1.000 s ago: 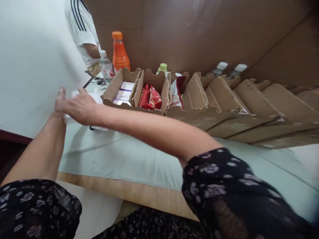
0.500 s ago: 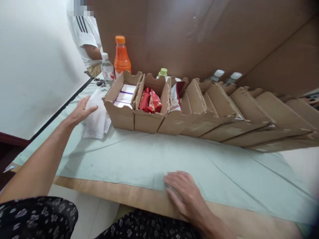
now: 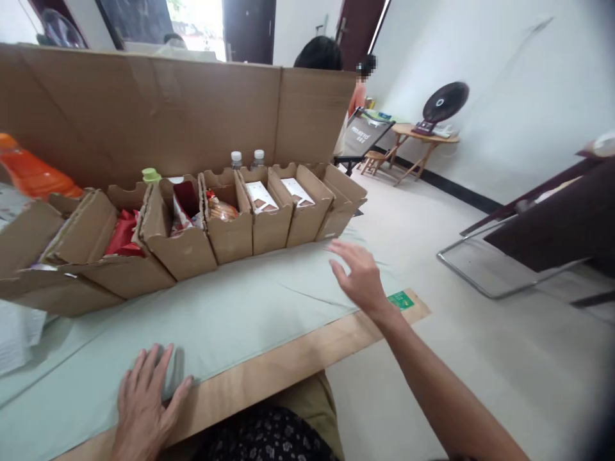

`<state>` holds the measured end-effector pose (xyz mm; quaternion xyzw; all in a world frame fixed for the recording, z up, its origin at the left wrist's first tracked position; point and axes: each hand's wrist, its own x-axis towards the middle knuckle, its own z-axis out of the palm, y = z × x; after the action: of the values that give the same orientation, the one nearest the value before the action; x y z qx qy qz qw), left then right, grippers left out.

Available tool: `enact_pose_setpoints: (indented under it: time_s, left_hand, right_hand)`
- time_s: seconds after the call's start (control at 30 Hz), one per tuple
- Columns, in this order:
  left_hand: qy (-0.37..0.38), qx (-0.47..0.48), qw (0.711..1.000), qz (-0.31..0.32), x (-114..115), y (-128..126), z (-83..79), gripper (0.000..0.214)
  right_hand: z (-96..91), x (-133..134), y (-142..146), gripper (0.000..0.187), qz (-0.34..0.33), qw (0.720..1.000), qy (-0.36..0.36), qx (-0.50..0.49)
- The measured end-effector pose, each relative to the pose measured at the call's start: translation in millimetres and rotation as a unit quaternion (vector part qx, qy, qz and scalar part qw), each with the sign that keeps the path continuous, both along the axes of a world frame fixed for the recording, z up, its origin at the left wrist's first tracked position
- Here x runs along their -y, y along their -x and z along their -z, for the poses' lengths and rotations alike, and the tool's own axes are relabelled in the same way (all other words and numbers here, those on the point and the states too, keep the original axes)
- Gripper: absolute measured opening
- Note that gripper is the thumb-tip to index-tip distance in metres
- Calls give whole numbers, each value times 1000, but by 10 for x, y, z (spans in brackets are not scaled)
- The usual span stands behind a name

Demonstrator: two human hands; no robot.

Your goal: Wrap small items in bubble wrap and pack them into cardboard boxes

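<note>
My left hand (image 3: 148, 400) lies on the pale green cloth (image 3: 230, 307) by the table's front edge, fingers spread, holding nothing. My right hand (image 3: 358, 272) hovers over the cloth's right end, fingers stretched out and apart, nothing in it. Beyond it stands the rightmost cardboard bin (image 3: 341, 198), whose inside looks bare from here. The row of bins runs leftward. Two of them hold white boxes (image 3: 261, 196), one holds a pack of brown food (image 3: 221, 210), and others hold a white-and-red packet (image 3: 181, 219) and red packets (image 3: 123, 235).
A tall cardboard panel (image 3: 182, 115) stands behind the bins. An orange bottle (image 3: 36, 168) and clear bottles with white caps (image 3: 236, 159) stand behind the row. Bubble wrap (image 3: 16, 336) lies at left. Across the room are a fan (image 3: 444, 102), a folding chair (image 3: 362, 136) and people.
The view has swung to the right. My left hand has left the bubble wrap and rests near the front edge. My right hand has moved from the front edge out to the table's right end.
</note>
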<state>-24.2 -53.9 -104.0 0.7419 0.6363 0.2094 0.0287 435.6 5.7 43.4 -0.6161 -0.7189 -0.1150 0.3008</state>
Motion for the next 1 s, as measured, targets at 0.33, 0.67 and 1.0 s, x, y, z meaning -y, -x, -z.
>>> enact_pose_setpoints:
  time_s: [0.33,0.67,1.0]
  left_hand:
    - [-12,-70,997,14,10,-121,90,60]
    - [-80,-94,992,29,5,-47,86,56]
    - [-109,10,990,85,-34,-865,-280,58]
  right_hand:
    - [-688,-1342,-1109,49,161,966,145,138]
    - [-1135,-757,-826,27,50,898,367,239]
    - [-1423,-641,495,24,-211,861,450,107]
